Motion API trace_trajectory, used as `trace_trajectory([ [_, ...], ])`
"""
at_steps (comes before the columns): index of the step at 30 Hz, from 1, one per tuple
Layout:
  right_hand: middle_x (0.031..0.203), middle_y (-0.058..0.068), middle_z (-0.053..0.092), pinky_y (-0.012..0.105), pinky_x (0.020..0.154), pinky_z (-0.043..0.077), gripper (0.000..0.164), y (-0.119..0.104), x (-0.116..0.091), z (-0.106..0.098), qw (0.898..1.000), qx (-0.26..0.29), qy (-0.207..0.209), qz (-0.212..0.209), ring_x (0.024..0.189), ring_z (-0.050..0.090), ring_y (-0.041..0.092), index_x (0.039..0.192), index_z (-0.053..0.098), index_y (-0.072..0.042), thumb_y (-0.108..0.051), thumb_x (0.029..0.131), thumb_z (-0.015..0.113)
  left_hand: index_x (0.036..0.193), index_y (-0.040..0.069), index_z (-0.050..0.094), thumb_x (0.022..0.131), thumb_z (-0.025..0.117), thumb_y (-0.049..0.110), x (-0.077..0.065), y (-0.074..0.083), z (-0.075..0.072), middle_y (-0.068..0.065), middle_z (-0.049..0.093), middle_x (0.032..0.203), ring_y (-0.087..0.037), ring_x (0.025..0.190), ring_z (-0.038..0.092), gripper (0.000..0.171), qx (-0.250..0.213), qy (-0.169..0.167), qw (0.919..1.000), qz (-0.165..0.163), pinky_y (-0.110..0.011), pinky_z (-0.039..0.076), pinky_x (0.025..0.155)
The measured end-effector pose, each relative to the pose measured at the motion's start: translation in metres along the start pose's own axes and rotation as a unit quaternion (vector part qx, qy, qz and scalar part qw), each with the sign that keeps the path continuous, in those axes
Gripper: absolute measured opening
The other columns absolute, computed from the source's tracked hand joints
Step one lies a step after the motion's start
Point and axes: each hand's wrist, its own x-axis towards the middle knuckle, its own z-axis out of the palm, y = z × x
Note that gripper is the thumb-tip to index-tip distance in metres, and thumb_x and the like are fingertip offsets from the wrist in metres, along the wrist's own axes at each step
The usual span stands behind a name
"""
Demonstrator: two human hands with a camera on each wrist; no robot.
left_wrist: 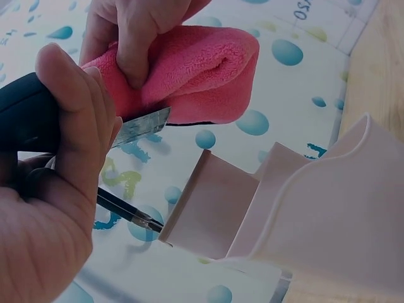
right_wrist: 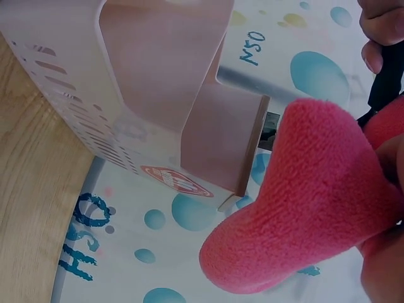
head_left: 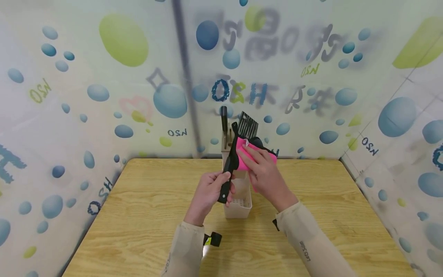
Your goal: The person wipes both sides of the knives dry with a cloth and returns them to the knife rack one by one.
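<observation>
My left hand (head_left: 211,190) grips the riveted black handle of a cleaver (head_left: 225,190), its wide blade pointing up and away. The bare end of the blade (head_left: 248,125) sticks out above a pink cloth (head_left: 242,159) and looks striped. With thumb and fingers my right hand (head_left: 264,175) holds this fluffy, dark-edged cloth around the blade. In the left wrist view, a strip of metal blade (left_wrist: 142,126) shows under the folded cloth (left_wrist: 208,76). The cloth hides most of the blade.
Behind the hands, a pale plastic knife holder (head_left: 238,211) with slotted sides stands on the wooden table (head_left: 155,200). A black-handled knife (head_left: 224,119) stands upright in its rear part, beside thinner handles. A patterned wall (head_left: 138,96) rises behind the table.
</observation>
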Motion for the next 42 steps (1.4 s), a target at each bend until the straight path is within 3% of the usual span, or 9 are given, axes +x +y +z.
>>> trace_trajectory([
  [12,0.145,0.018,0.058,0.052,0.102,0.051,0.058,0.005,-0.002,0.002,1.000,-0.002,0.021,-0.001,0.122,0.056,0.041,0.144,0.060,-0.006,0.009,0.088,0.065,0.107,-0.008,0.063,0.109,0.047,0.018,-0.003,0.000,0.002,-0.008,0.064,0.071,-0.015,0.048,0.057,0.031,0.016,-0.018,0.9997,0.008,-0.028,0.051,0.046],
  [20,0.142,0.022,0.060,0.055,0.100,0.051,0.056,0.010,0.002,0.004,0.999,0.001,0.040,0.006,0.112,0.058,0.044,0.143,0.061,-0.004,0.010,0.089,0.063,0.109,-0.009,0.062,0.109,0.048,0.018,-0.007,0.004,0.000,-0.008,0.064,0.070,-0.015,0.047,0.056,0.030,0.023,-0.025,0.9994,-0.004,-0.028,0.051,0.046],
  [29,0.145,0.018,0.058,0.053,0.101,0.052,0.056,0.015,0.004,0.001,0.999,-0.005,0.026,0.031,0.112,0.058,0.041,0.146,0.058,-0.007,0.007,0.093,0.063,0.104,-0.007,0.064,0.108,0.051,0.018,-0.011,0.012,-0.003,-0.009,0.064,0.071,-0.015,0.047,0.057,0.029,0.062,-0.026,0.9978,-0.003,-0.028,0.051,0.047],
  [35,0.144,0.019,0.058,0.050,0.094,0.055,0.055,0.021,0.005,-0.002,0.999,-0.008,0.030,0.028,0.109,0.057,0.041,0.146,0.058,-0.005,0.007,0.093,0.064,0.101,-0.006,0.065,0.108,0.053,0.021,-0.014,0.020,-0.003,-0.017,0.065,0.073,-0.016,0.048,0.058,0.030,0.098,-0.024,0.9949,0.002,-0.029,0.052,0.047],
  [42,0.144,0.021,0.059,0.050,0.089,0.057,0.055,0.029,0.002,-0.006,0.999,-0.011,0.031,0.037,0.106,0.056,0.043,0.144,0.059,-0.004,0.010,0.091,0.064,0.095,-0.005,0.063,0.108,0.053,0.023,-0.014,0.030,-0.003,-0.009,0.065,0.070,-0.017,0.048,0.058,0.032,0.132,-0.032,0.9907,0.013,-0.029,0.052,0.047],
])
